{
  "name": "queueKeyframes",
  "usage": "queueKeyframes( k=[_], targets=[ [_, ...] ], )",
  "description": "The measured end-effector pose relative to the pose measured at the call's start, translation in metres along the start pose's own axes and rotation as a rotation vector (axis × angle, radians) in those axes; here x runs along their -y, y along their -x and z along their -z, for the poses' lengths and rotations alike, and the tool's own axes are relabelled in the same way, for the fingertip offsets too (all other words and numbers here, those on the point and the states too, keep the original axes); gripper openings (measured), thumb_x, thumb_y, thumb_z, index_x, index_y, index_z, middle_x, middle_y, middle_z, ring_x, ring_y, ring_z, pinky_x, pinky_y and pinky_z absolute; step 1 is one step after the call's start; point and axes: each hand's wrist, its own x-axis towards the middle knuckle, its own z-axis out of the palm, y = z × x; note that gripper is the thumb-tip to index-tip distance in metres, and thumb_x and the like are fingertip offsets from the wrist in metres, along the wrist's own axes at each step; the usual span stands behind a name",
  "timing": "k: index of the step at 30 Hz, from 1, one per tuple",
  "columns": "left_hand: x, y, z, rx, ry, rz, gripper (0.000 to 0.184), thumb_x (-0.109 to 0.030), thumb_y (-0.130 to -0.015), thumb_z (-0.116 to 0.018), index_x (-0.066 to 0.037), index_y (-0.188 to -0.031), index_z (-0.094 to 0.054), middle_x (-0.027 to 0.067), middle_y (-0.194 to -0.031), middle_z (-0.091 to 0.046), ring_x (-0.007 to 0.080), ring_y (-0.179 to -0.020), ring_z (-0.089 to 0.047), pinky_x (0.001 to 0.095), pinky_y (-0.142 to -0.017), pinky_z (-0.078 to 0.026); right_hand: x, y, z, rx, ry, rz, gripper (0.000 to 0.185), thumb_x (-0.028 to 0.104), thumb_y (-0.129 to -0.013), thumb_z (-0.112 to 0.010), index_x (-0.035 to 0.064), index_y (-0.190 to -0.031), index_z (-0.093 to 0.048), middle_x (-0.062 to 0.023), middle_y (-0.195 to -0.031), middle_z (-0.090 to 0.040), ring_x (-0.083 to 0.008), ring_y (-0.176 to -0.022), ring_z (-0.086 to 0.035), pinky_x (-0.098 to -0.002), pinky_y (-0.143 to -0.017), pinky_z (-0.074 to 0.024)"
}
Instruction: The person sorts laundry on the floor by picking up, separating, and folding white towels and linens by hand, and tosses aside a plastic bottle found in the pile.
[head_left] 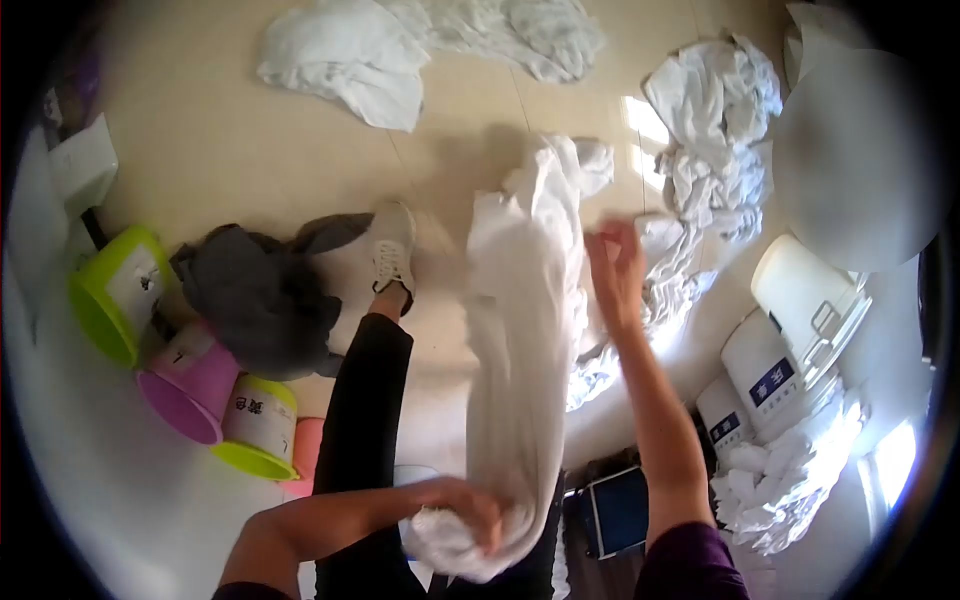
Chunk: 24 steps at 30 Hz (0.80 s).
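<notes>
A long white cloth (517, 330) hangs stretched in front of me, its lower end bunched close to my body and its far end crumpled over the floor. My left hand (478, 512) is closed on the bunched near end, with fingers curled over the fabric. To the right of the cloth's upper part is my right hand (618, 258), seemingly apart from it. Motion smears its fingers, so their grip cannot be made out.
White cloth piles lie on the tiled floor (440, 170), at the far side (345, 60) and right (715, 110). A dark grey cloth heap (265, 300) lies left by my shoe (393, 245). Green (120, 290) and purple buckets (190, 380) line the left; white bins (810, 295) stand right.
</notes>
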Motion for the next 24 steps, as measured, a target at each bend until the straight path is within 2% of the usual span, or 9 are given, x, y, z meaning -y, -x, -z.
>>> queueKeyframes(
  k=[1,2,7,9,13,15,16,19,24],
  targets=[
    [0.035,-0.031,0.020,0.549,-0.548,-0.313,0.065,-0.025,-0.065,-0.079,0.004,-0.119,-0.057,0.0181,-0.106,-0.063,0.0243,-0.101,-0.057,0.0315,-0.089,-0.042,-0.059,-0.038,-0.019,-0.222,0.407,0.324,0.066,0.036,-0.075,-0.075,-0.0003,-0.124,-0.048,-0.0192,-0.114,-0.059,-0.0276,-0.102,-0.058,-0.0382,-0.082,-0.0481],
    [0.055,-0.060,-0.007,0.452,-0.407,0.050,0.052,-0.022,-0.063,-0.076,0.004,-0.106,-0.064,0.0187,-0.095,-0.065,0.0237,-0.098,-0.058,0.0312,-0.087,-0.042,-0.096,-0.070,-0.039,-0.134,0.348,0.072,0.077,0.040,-0.071,-0.078,0.0001,-0.128,-0.045,-0.0194,-0.118,-0.058,-0.0288,-0.104,-0.057,-0.0385,-0.084,-0.0484],
    [0.036,-0.059,-0.003,-0.088,-0.629,0.282,0.057,-0.026,-0.056,-0.071,0.010,-0.100,-0.063,0.0240,-0.094,-0.067,0.0339,-0.086,-0.064,0.0399,-0.075,-0.050,-0.156,-0.060,-0.090,0.297,-0.097,-0.359,0.096,0.051,-0.060,-0.084,0.0012,-0.130,-0.041,-0.0223,-0.123,-0.056,-0.0392,-0.112,-0.055,-0.0402,-0.097,-0.0440],
    [0.036,-0.062,0.009,-0.268,-0.521,0.207,0.045,-0.027,-0.060,-0.071,0.006,-0.090,-0.066,0.0229,-0.093,-0.068,0.0294,-0.088,-0.065,0.0377,-0.077,-0.051,-0.169,-0.046,-0.095,0.226,0.303,-0.111,0.063,0.032,-0.072,-0.078,0.0017,-0.120,-0.051,-0.0227,-0.108,-0.065,-0.0387,-0.104,-0.061,-0.0403,-0.086,-0.0492],
    [0.013,-0.061,0.031,-0.847,-0.020,-0.224,0.032,-0.010,-0.068,-0.071,0.001,-0.098,-0.068,0.0123,-0.089,-0.068,0.0179,-0.086,-0.064,0.0334,-0.080,-0.050,-0.141,0.003,-0.013,-0.321,0.027,0.094,0.025,0.014,-0.084,-0.065,-0.0001,-0.104,-0.061,-0.0255,-0.085,-0.064,-0.0436,-0.078,-0.061,-0.0451,-0.070,-0.0484],
    [-0.002,-0.064,0.038,-1.135,0.142,-0.260,0.041,-0.009,-0.067,-0.071,0.003,-0.105,-0.065,0.0114,-0.099,-0.068,0.0182,-0.091,-0.063,0.0308,-0.084,-0.049,-0.117,0.051,0.052,-0.362,-0.280,0.073,0.023,0.009,-0.088,-0.063,-0.0007,-0.108,-0.062,-0.0164,-0.082,-0.067,-0.0226,-0.068,-0.065,-0.0295,-0.065,-0.0489],
    [-0.001,-0.064,0.050,-1.137,0.186,-0.226,0.038,-0.009,-0.070,-0.070,0.003,-0.106,-0.065,0.0117,-0.100,-0.068,0.0170,-0.093,-0.063,0.0314,-0.084,-0.049,-0.106,0.083,0.083,-0.323,-0.109,0.067,0.023,0.003,-0.087,-0.063,-0.0030,-0.109,-0.061,-0.0133,-0.080,-0.067,-0.0136,-0.070,-0.063,-0.0252,-0.064,-0.0473],
    [-0.003,-0.063,0.068,-0.845,0.625,-0.564,0.035,-0.020,-0.084,-0.067,-0.002,-0.114,-0.061,0.0068,-0.098,-0.068,0.0165,-0.085,-0.065,0.0319,-0.080,-0.053,-0.137,0.182,0.105,-0.064,0.109,0.392,0.028,-0.011,-0.071,-0.057,0.0010,-0.096,-0.061,-0.0187,-0.099,-0.062,-0.0418,-0.085,-0.058,-0.0462,-0.075,-0.0492],
    [-0.018,-0.062,0.060,-0.911,0.492,-0.337,0.033,-0.030,-0.097,-0.052,-0.004,-0.115,-0.060,0.0069,-0.101,-0.066,0.0171,-0.087,-0.065,0.0292,-0.076,-0.054,-0.084,0.270,0.063,0.541,-0.059,0.488,0.028,-0.004,-0.068,-0.059,0.0037,-0.094,-0.065,-0.0130,-0.093,-0.061,-0.0325,-0.094,-0.060,-0.0412,-0.086,-0.0498]
  ],
)
